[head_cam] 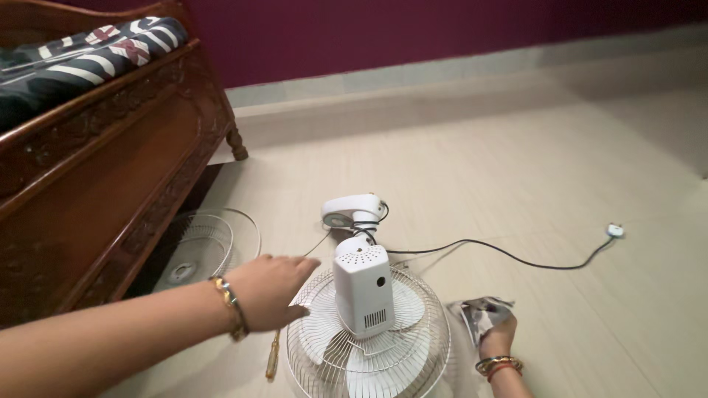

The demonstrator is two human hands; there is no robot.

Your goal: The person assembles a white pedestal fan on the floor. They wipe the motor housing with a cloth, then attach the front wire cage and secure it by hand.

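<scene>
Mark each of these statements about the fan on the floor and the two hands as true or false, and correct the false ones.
1. The fan lies face down with its white motor housing pointing up. True.
2. The left hand rests at the edge of the fan's wire guard. True.
3. The right hand holds a screwdriver. False: it holds a crumpled cloth; the screwdriver lies on the floor beside the fan.
4. The power cord is plugged into a wall socket. False: its white plug lies loose on the floor.
5. A second wire guard lies by the wooden bed. True.
</scene>
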